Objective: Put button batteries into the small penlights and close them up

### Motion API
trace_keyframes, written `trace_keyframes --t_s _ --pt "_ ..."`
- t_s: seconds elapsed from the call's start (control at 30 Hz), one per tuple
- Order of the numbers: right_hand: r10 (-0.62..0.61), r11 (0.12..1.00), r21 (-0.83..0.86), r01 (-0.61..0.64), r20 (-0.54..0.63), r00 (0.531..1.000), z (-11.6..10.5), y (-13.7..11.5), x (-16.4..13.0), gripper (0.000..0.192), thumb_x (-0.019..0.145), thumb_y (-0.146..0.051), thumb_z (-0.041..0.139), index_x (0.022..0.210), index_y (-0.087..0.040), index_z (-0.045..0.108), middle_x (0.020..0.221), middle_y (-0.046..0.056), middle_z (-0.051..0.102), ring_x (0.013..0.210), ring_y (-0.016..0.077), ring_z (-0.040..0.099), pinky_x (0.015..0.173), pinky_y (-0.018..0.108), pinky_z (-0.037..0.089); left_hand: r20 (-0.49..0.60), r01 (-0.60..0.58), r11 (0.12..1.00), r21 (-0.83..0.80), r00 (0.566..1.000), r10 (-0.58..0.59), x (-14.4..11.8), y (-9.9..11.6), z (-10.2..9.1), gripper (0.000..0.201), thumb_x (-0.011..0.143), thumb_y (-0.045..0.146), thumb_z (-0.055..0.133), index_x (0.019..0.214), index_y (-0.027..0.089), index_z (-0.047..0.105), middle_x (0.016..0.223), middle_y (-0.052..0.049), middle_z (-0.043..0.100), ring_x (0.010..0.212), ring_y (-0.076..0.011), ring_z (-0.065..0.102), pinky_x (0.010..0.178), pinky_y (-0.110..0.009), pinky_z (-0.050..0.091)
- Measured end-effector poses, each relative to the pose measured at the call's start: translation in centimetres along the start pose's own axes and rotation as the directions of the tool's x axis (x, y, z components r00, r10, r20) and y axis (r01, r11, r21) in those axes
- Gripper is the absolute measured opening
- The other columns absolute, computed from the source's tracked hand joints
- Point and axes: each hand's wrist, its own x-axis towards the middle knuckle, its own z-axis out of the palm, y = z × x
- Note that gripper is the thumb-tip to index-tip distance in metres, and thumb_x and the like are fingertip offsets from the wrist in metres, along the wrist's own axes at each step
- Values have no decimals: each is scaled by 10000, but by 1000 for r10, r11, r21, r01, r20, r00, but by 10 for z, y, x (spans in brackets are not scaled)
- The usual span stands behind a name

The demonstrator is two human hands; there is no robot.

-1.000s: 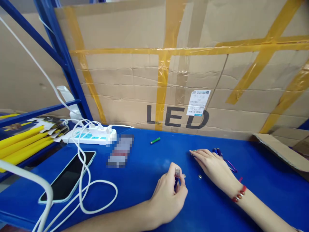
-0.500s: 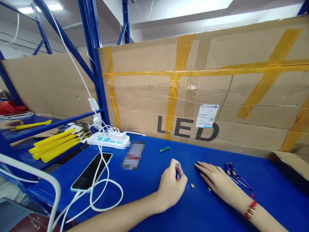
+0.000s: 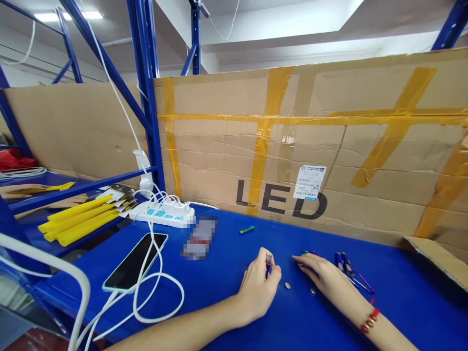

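My left hand rests on the blue table and pinches a small dark tube with a clear tip, held upright. My right hand lies palm down to its right, fingers spread over a small green and purple item; whether it grips that item I cannot tell. Two small round silver button cells lie on the table between and beside the hands. A few blue pen-like tubes with a purple loop lie just right of my right hand.
A phone on a white cable and a white power strip lie at the left. A small green cylinder sits near the taped cardboard wall marked LED. Yellow rods lie on a side shelf. Blue rack posts stand behind.
The view has tilted up, showing ceiling and rack. My right hand has drawn slightly back toward me, and the tubes beside it now show fully. My left hand keeps holding the tube.
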Motion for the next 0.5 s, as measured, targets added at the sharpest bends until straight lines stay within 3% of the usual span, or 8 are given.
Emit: trace_keyframes --t_s 0.13,0.27,0.5 --pt "57 991 115 -63 51 997 0 -3 1 331 919 -308 369 922 -166 668 840 77 649 770 174 633 670 274 528 80 25 1000 -5 996 -25 -8 4 0 234 932 354 232 832 183 357 790 -9 479 750 -138 456 731 -270 347" --pt "105 977 175 -120 97 990 0 -3 1 335 896 -402 432 840 -193 688 794 50 655 718 169 631 636 271 519 100 -68 997 -31 992 71 -12 2 2 352 958 379 133 846 180 400 825 -14 524 777 -133 487 745 -271 346" --pt "188 939 288 -186 21 982 -11 -23 6 285 871 -422 481 806 -231 682 828 23 648 751 149 615 648 246 493 42 -238 968 -74 969 242 -3 -6 5 208 933 276 342 856 171 505 832 9 547 791 -105 507 747 -217 360"
